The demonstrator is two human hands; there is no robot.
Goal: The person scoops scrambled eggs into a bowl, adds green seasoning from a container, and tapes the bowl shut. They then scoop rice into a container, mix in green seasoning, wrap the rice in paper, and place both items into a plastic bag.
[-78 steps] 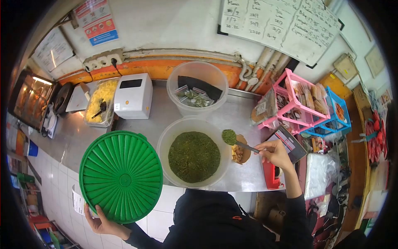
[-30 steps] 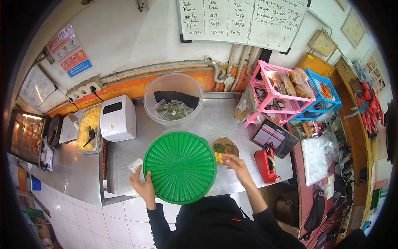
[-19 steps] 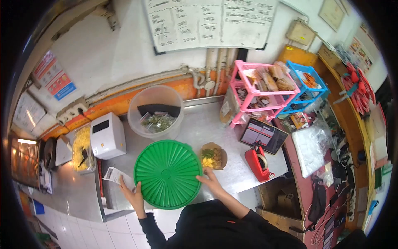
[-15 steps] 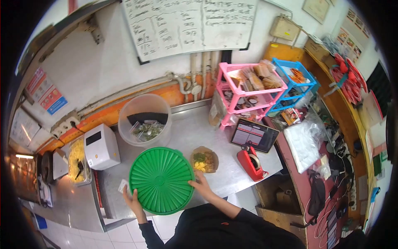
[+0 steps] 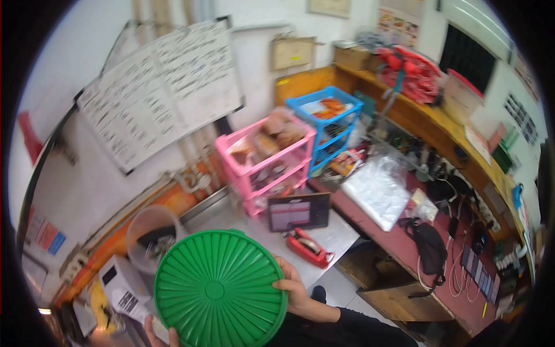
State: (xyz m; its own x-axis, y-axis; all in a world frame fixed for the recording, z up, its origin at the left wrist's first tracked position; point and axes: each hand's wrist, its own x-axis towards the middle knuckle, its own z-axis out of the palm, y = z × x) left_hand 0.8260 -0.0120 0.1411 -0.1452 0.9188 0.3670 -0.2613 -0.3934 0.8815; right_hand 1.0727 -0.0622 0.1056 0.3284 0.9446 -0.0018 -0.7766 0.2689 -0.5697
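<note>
A large round green ribbed lid (image 5: 199, 266) fills the lower middle of the view, held up in front of me and hiding part of the counter. My right hand (image 5: 298, 295) grips its right edge, with the thumb on top. At the lower left rim is my left hand (image 5: 159, 335), only partly visible, its fingers closed on the edge. Behind the lid stands a clear plastic tub (image 5: 139, 231) without a cover, holding small packets and something dark. The food bowl is hidden from view.
A white printer-like device (image 5: 121, 280) stands left, near a printed slip. Ahead on the steel counter are a pink rack (image 5: 269, 168) with packets, a tablet (image 5: 299, 212) and a red tape dispenser (image 5: 309, 248). A blue rack (image 5: 326, 130) and plastic bags (image 5: 376, 191) lie beyond.
The view has swung to the right. The green lid appears larger and closer, and both hands remain at its edges. The food bowl has gone out of sight.
</note>
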